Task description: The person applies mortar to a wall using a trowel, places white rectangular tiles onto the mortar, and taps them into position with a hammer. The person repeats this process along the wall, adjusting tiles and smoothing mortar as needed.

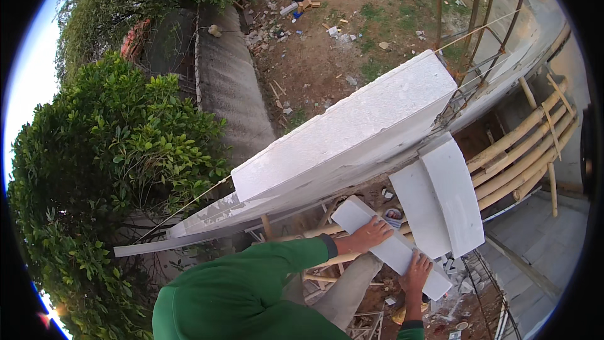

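Observation:
A pale grey-white lightweight concrete block (396,252) lies aslant in front of me, long and rectangular. My left hand (370,234) grips it toward its far left end, fingers over the upper face. Closer to the near right end, my right hand (418,271) is closed around its edge. Beyond my hands runs a wall topped by a white block course (352,116), and a thin string (182,216) stretches along it. Two more white blocks, one (420,204) partly under another (454,195), rest just right of the held one.
Bamboo poles (513,151) form scaffolding on the right and pass beneath the blocks. A small container (393,215) sits by the held block. Rusty rebar (475,19) rises at the wall's far end. Leafy trees (119,145) crowd the left; rubble-strewn ground (352,31) lies far below.

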Motion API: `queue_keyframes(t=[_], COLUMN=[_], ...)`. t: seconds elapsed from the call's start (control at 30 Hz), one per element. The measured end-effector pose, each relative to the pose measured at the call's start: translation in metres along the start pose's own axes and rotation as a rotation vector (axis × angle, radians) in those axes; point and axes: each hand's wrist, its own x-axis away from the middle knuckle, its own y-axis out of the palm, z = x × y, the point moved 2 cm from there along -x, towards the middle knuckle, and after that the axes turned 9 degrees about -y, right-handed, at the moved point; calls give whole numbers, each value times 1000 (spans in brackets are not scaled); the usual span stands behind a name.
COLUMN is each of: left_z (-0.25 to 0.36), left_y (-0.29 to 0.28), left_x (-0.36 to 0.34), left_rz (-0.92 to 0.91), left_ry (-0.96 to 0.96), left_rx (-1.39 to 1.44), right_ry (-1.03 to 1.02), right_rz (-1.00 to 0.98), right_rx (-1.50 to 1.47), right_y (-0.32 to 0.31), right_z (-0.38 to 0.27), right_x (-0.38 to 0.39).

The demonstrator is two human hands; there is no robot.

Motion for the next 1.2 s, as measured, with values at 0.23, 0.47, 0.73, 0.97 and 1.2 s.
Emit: queue_keyframes(t=[0.23,0.47,0.73,0.97,1.2], left_z=[17,-13,-23,-82,-186], left_y=[-74,-232,-385,-379,-299], left_x=[266,540,818,913,900], left_rz=[31,189,595,996,938], left_ry=[-244,-266,-452,-613,-792], left_rx=[334,456,244,-63,26], right_ry=[-441,-752,-1106,-1275,-1400], right_rz=[-44,-117,63,427,380], right_rx=[128,184,410,591,630], right_y=[-109,-283,-476,-486,-417], right_z=[-166,-403,-681,-808,-860], right_x=[85,157,220,207,81])
